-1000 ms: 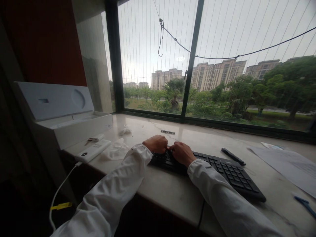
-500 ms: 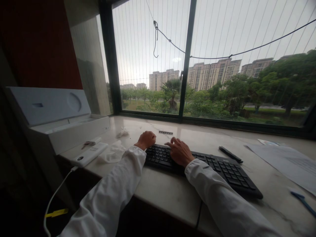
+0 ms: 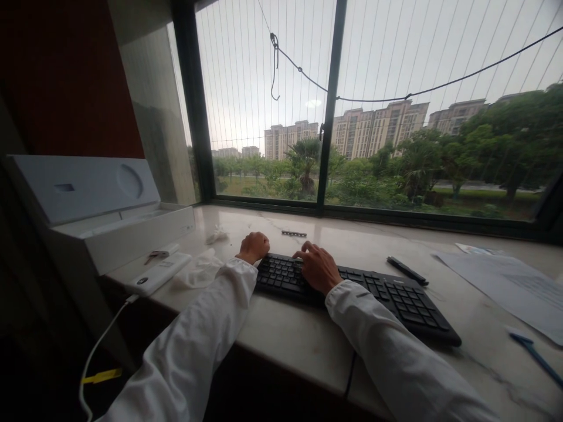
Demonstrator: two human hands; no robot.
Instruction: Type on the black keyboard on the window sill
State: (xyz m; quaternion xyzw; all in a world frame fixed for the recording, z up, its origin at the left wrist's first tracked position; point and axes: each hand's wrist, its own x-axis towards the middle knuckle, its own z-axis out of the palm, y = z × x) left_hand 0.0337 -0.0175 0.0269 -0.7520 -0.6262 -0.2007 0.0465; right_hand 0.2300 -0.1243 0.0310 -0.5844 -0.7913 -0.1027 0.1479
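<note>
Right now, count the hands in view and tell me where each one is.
2. The left hand is curled by the far left corner of the keyboard; the right hand is over its keys. No others show.

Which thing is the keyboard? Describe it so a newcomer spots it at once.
Start at the big window and drop to the pale, veined counter below it. Across the middle of that counter, partly covered by the person's right hand, lies a long black keyboard. Its rows of keys set it apart from the slim black object just past its far edge.
</note>
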